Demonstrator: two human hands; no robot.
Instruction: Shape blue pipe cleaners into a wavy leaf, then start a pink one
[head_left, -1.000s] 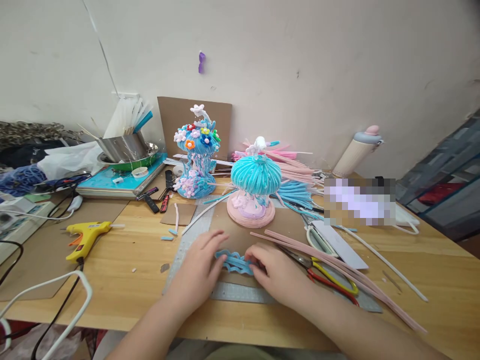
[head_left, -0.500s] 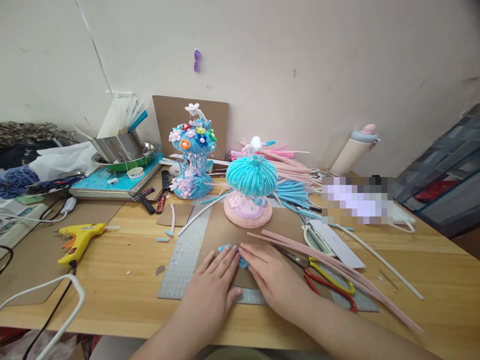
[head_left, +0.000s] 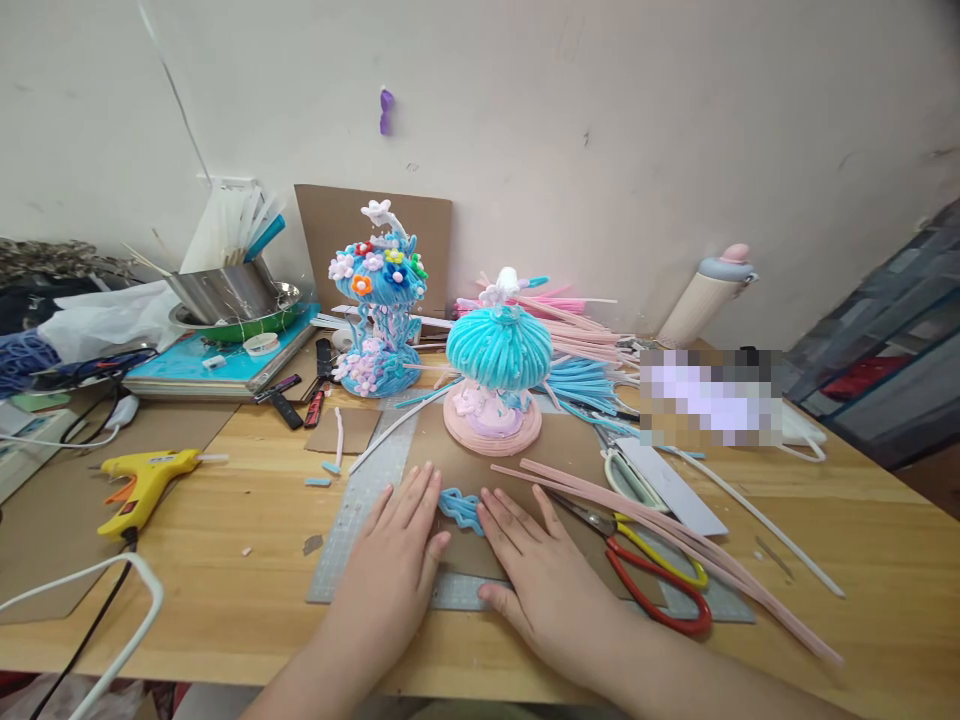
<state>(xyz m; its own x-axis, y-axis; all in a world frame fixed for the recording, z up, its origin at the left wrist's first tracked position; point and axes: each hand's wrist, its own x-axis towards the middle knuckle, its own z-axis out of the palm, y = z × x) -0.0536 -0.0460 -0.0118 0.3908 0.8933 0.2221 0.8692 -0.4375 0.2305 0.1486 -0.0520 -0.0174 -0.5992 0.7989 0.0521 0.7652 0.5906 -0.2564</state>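
A wavy blue piece of bent pipe cleaner (head_left: 460,510) lies flat on the brown cardboard (head_left: 469,560). My left hand (head_left: 401,540) rests palm down at its left side, fingers stretched out. On the other side my right hand (head_left: 525,555) lies flat with its fingers spread, the fingertips close to the blue piece's right end; whether they touch it I cannot tell. Just behind stands a turquoise-capped mushroom-shaped craft (head_left: 499,350) on a round pink base. Scissors (head_left: 652,560) with red and yellow handles lie right of my right hand.
Long pink pipe cleaners (head_left: 667,530) stretch across the right side. A yellow glue gun (head_left: 146,490) lies at left, near a white cable. A flower-covered craft (head_left: 379,310) stands at the back, beside bundled pipe cleaners (head_left: 581,385). A cutting mat (head_left: 337,560) lies under the cardboard.
My hands have moved apart from over the blue pipe cleaner piece, the left one to the left. More of the blue piece now shows. The view has shifted slightly.
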